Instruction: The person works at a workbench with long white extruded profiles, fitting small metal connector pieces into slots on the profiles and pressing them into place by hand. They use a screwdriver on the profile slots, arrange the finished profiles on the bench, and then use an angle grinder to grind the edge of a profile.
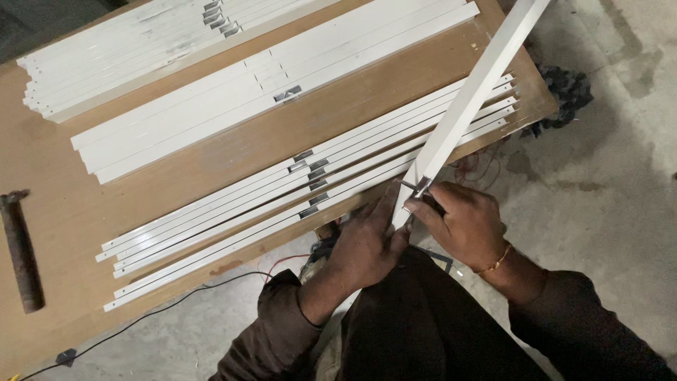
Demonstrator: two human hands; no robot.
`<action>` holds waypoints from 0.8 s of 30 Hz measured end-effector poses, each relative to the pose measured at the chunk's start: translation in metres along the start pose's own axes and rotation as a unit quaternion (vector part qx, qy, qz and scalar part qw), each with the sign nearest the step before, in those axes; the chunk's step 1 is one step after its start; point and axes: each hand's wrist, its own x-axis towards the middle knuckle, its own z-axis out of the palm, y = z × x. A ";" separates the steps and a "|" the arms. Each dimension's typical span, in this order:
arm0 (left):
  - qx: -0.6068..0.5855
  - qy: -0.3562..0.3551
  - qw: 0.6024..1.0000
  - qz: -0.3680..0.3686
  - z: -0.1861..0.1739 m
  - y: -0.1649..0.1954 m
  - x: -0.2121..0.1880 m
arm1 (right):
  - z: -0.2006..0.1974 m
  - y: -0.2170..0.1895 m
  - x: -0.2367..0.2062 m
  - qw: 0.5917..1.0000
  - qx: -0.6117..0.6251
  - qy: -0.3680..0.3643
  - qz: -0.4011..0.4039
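left hand (pixel 367 243) gripping long white strip (pixel 469 99) past board's (pixel 63 212) near edge, right hand (pixel 462 222) pinching small metal clip (pixel 417 187) on it, more white strips (pixel 282 194) beside

I count three batches of white strips (pixel 310 169) on the board, one more strip (pixel 469 99) in hand, one rusty hammer (pixel 21 250), two hands.

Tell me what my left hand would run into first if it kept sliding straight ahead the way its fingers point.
Most likely the near row of white strips lying on the brown board; the left hand points up along the long white strip it grips. Depth is unclear.
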 end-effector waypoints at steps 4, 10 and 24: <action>0.045 0.021 0.999 0.017 0.005 -0.009 0.008 | 0.011 -0.012 -0.007 0.997 -0.022 0.054 -0.043; 0.022 0.077 0.993 0.083 0.008 -0.025 0.013 | 0.012 -0.014 -0.013 0.994 0.072 0.068 -0.036; -0.023 0.039 0.998 -0.049 -0.009 0.001 0.012 | 0.010 0.000 -0.004 0.986 0.056 0.149 -0.058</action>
